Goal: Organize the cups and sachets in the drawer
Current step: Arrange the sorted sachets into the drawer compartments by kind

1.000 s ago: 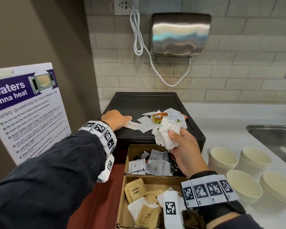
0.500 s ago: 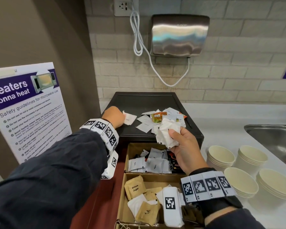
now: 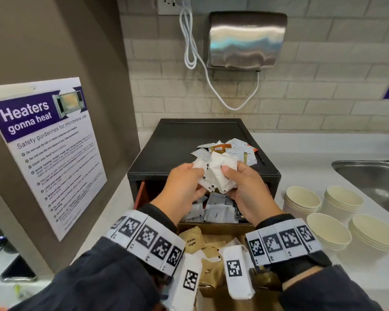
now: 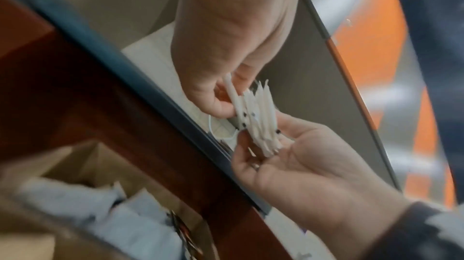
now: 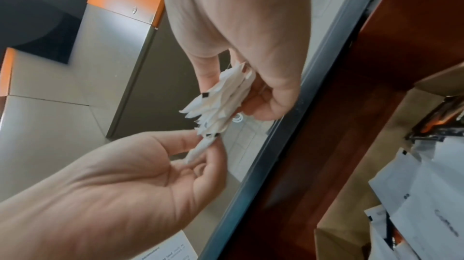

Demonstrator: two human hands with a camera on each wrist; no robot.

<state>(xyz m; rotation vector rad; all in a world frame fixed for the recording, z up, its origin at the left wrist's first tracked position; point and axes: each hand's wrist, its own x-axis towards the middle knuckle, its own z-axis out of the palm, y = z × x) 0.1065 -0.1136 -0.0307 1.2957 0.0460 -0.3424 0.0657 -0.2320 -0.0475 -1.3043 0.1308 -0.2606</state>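
White sachets (image 3: 213, 173) in a bunch are held above the open drawer (image 3: 213, 227). The right hand (image 3: 247, 189) clamps them between thumb and fingers; the left hand (image 3: 184, 187) pinches one sachet at the bunch's left edge. Paper cups (image 3: 328, 230) stand right of the drawer.

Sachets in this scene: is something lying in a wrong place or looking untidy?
Yes. A loose pile of sachets lies scattered on top of the black cabinet, outside the open drawer. The bundle of white sachets held between the left hand and the right hand is fanned and uneven.
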